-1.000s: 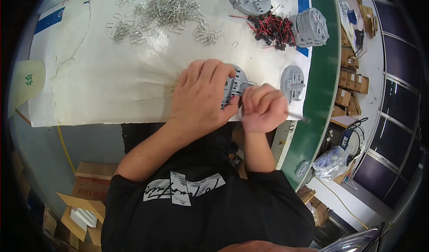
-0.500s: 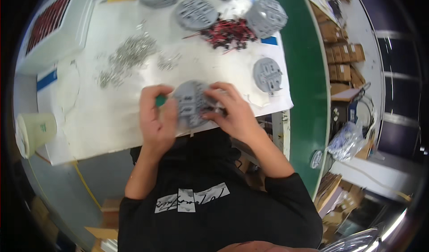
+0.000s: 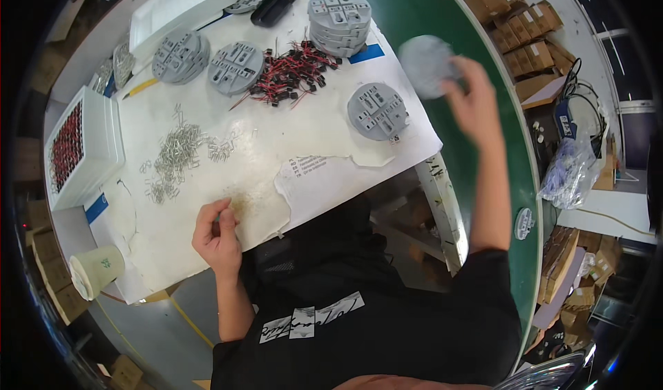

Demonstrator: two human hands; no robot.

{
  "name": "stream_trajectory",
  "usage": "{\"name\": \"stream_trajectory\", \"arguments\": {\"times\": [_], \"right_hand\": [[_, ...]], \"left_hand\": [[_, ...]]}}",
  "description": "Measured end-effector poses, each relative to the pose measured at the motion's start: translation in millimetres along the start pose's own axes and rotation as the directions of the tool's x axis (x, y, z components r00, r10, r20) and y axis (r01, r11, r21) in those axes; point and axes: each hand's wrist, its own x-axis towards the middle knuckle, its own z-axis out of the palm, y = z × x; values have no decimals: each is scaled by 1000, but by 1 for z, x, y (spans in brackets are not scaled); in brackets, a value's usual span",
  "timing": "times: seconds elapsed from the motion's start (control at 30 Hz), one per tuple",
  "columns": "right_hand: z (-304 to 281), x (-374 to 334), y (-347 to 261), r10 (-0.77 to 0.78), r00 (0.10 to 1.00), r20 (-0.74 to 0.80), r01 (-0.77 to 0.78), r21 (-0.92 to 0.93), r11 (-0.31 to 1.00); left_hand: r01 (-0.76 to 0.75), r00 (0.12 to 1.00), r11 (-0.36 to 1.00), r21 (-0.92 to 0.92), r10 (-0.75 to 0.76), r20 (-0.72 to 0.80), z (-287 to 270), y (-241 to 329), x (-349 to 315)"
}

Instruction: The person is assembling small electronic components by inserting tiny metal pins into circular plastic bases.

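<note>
My right hand point(image 3: 473, 100) is stretched out beyond the table's right edge. Its fingers and thumb grip the rim of a grey round slotted disc point(image 3: 423, 67), smeared by motion, over the green surface. My left hand point(image 3: 217, 236) rests near the table's front edge with curled fingers; whatever they may hold is hidden. Nearest the held disc on the table is another grey disc point(image 3: 377, 111), its slots filled with small parts. A pile of red-and-black wire leads point(image 3: 290, 75) lies farther back. Small clear-silvery pieces point(image 3: 178, 156) are heaped beyond my left hand.
Stacked grey discs point(image 3: 340, 20) stand at the back, beside a black case point(image 3: 274, 7). More discs point(image 3: 236, 68) lie left of the leads. A white box of wired parts point(image 3: 86, 145) and a pale cup point(image 3: 97, 271) line the left side. The green surface point(image 3: 507, 176) borders the table's right.
My right hand has carried the grey disc from the table's front to the right, over the green surface. My left hand has let go of it and moved slightly nearer me. The view has shifted.
</note>
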Motion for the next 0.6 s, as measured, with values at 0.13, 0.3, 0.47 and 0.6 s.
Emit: {"name": "stream_trajectory", "arguments": {"times": [0.13,0.3,0.47,0.6], "right_hand": [[-41,-5,202,301,953,-42,-303,-198,932],[-10,-16,203,349,923,-163,-378,-215,901],[21,-34,-19,125,966,228,-157,127,979],[39,-46,-39,251,911,327,-255,-32,966]], "left_hand": [[-63,997,997,53,60,51,11,0,5],[-119,990,975,189,101,100,7,0,3],[-144,985,963,227,118,123,18,11,5],[-128,985,952,279,90,144,26,17,11]]}}
